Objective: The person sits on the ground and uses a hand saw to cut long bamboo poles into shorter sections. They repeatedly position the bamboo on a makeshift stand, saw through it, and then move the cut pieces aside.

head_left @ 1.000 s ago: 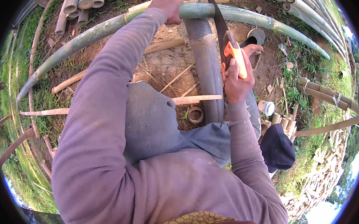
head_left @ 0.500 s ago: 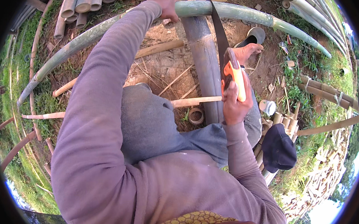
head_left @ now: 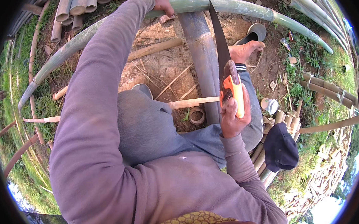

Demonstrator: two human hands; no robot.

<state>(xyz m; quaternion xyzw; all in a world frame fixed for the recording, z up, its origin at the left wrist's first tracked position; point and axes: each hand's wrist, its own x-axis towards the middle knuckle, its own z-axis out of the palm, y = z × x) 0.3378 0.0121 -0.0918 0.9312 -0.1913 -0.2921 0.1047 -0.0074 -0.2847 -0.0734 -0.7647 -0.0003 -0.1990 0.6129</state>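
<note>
A long green bamboo pole [head_left: 239,7] lies crosswise at the far side, bent by the lens. My left hand [head_left: 162,2] is closed around it, left of a thicker grey-brown bamboo log [head_left: 201,51] that runs beneath it toward me. In my right hand [head_left: 236,117] is the orange-and-brown handle of a handsaw [head_left: 220,34]. The saw's dark blade reaches away from me and crosses the pole just right of the log. Its far tip runs out of the picture, and the cutting edge at the pole cannot be made out.
Cut bamboo pieces [head_left: 78,6] are stacked at the far left, with long poles [head_left: 309,10] at the far right. A dark cap [head_left: 280,147] rests on short bamboo lengths at my right, near a white cup [head_left: 269,105]. A bamboo ring [head_left: 196,116] lies beside the log.
The saw and my right hand have come back toward me. My left hand stays on the pole, and the whole view has shifted slightly.
</note>
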